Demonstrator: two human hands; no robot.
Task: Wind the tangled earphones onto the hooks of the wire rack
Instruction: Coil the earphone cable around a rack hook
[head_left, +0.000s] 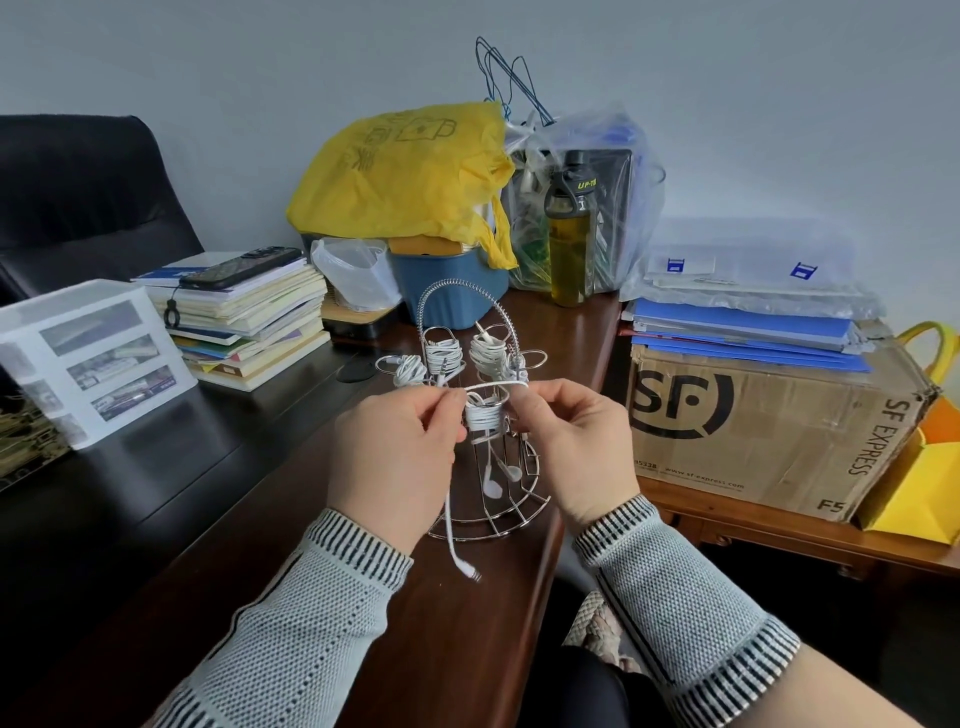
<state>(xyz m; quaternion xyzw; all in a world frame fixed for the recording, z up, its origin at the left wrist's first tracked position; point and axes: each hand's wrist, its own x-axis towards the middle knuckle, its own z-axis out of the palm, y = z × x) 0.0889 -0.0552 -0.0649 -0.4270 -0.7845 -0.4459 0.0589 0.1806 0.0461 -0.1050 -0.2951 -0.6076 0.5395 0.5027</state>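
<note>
A chrome wire rack (519, 512) with an arched handle stands on the brown desk in front of me. White earphone cable is wound on several of its hooks. The nearest hook carries a coil of white earphone cable (484, 417); two earbuds (498, 480) hang below it. My left hand (400, 447) pinches the cable left of that hook, and my right hand (571, 441) pinches it on the right. A short stretch of cable arcs between my fingers over the hook. The plug end (470, 571) trails down onto the desk.
A stack of books with a phone (244, 322) lies at the left, beside a white drawer box (88, 358). Behind the rack are a blue bin (452, 288), a yellow bag (405, 176) and a bottle (570, 244). A cardboard box (769, 426) stands at the right.
</note>
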